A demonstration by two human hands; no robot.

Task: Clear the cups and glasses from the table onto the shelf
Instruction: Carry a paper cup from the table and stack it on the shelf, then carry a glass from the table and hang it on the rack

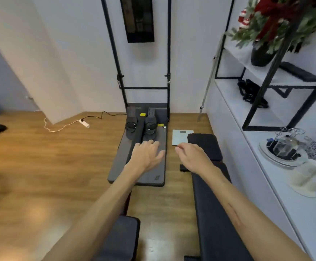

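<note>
While both arms reach forward, the left hand [146, 154] is spread and the right hand [193, 157] loosely curled, both empty, with the glasses [285, 146] on the white surface [266, 176] at its right edge.

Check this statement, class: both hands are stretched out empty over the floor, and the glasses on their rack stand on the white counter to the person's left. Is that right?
One thing is wrong. The head view shows the glasses on the white counter to the person's right, not left. The rest holds: the left hand and right hand are stretched out empty over the floor.
</note>
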